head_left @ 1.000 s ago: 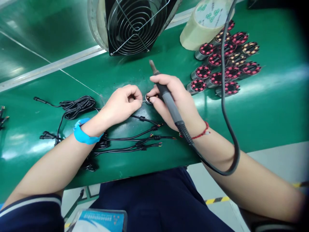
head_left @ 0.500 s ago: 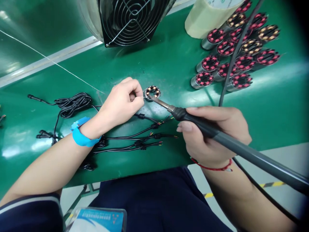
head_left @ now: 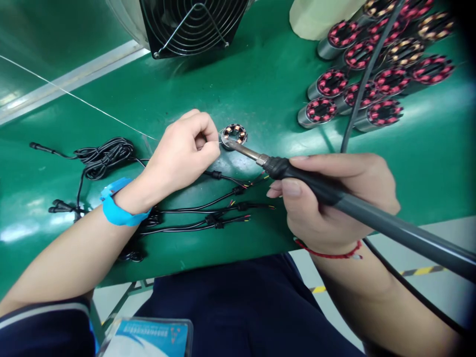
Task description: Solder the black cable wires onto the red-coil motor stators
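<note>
A small round stator [head_left: 234,135] with copper windings lies on the green bench [head_left: 260,94]. My right hand [head_left: 334,198] is closed around a grey soldering iron [head_left: 345,201], whose metal tip touches the stator's near edge. My left hand [head_left: 186,151], with a blue wrist strap [head_left: 117,208], is closed in a pinch right beside the stator, holding a thin solder wire [head_left: 82,99] that runs away to the far left. What exactly the fingertips press is too small to see.
Several black cable leads with stripped coloured ends [head_left: 208,208] lie under my left wrist. A cluster of several red-wound stators [head_left: 372,74] sits at the far right, beside a tape roll [head_left: 316,17]. A black fan [head_left: 193,22] stands behind. The iron's cord [head_left: 357,99] crosses the cluster.
A second ago my right hand gripped the stator with the iron pointing up; it then drew back and laid the iron's tip on the stator. The view has shifted slightly.
</note>
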A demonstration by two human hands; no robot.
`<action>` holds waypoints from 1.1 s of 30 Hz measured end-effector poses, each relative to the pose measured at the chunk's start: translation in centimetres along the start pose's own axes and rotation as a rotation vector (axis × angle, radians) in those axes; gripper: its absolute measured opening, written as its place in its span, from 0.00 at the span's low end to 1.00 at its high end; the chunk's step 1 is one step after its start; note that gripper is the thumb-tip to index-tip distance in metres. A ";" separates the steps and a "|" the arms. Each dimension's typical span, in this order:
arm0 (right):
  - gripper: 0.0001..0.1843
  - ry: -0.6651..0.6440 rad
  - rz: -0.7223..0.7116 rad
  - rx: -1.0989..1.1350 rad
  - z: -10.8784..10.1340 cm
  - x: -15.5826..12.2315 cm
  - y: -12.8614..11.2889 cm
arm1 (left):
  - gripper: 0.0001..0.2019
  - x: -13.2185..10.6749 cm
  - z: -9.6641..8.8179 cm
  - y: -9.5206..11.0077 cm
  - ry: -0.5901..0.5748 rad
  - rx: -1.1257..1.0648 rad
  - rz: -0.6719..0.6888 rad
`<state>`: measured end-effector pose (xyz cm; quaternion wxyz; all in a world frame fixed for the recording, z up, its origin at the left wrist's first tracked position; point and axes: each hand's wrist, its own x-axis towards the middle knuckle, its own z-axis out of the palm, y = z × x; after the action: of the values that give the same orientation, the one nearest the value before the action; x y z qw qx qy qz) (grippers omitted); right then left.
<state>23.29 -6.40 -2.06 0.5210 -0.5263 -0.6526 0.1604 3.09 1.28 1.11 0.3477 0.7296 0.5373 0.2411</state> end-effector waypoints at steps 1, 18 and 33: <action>0.12 -0.003 0.000 0.002 0.0 0.0 0.0 | 0.08 0.0 0.0 0.0 0.002 -0.001 0.003; 0.15 0.079 -0.007 0.031 0.3 -0.3 0.7 | 0.08 0.0 -0.1 0.3 -0.029 -0.049 -0.068; 0.18 -0.289 -0.113 -0.022 -0.4 4.6 -1.2 | 0.07 0.0 -0.2 0.3 -0.007 0.000 -0.022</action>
<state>23.43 -3.09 1.40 0.4238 -0.4658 -0.7512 0.1977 3.08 1.31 1.48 0.3520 0.7245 0.5441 0.2348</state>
